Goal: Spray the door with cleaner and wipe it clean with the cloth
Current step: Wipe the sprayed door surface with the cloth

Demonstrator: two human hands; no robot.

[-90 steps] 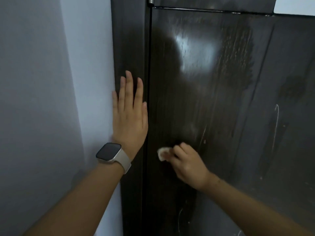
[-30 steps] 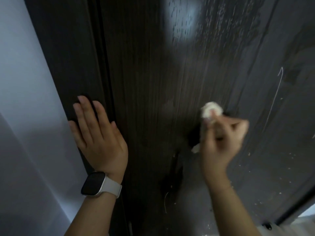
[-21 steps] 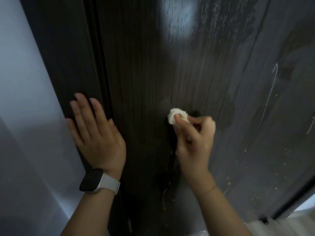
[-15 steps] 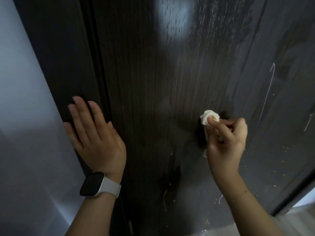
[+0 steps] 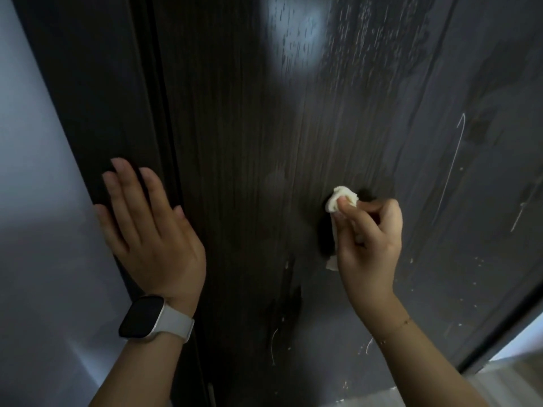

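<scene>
Door (image 5: 249,142), dark wood grain, upright before the person: cloth (image 5: 340,198), wadded and pinched in the right hand's (image 5: 367,245) grip, had swept from centre back rightward, left hand (image 5: 150,230) staying spread flat on the frame; wiping under way, streaks remaining.

The door (image 5: 249,136) is dark brown with fine vertical wood grain; a pale bluish-white glare patch sits at 12 o'clock, and dull grey smeared film covers its 3 o'clock side. Thin white scratch lines (image 5: 452,168) and white specks mark the door toward 3 and 5 o'clock. The cloth (image 5: 340,198) is cream-white. The frame (image 5: 97,83) is near-black brown. The wall (image 5: 35,230), at 9 o'clock, is plain grey-blue. The watch (image 5: 141,317), at 7 o'clock, has a black face and an off-white strap.
</scene>
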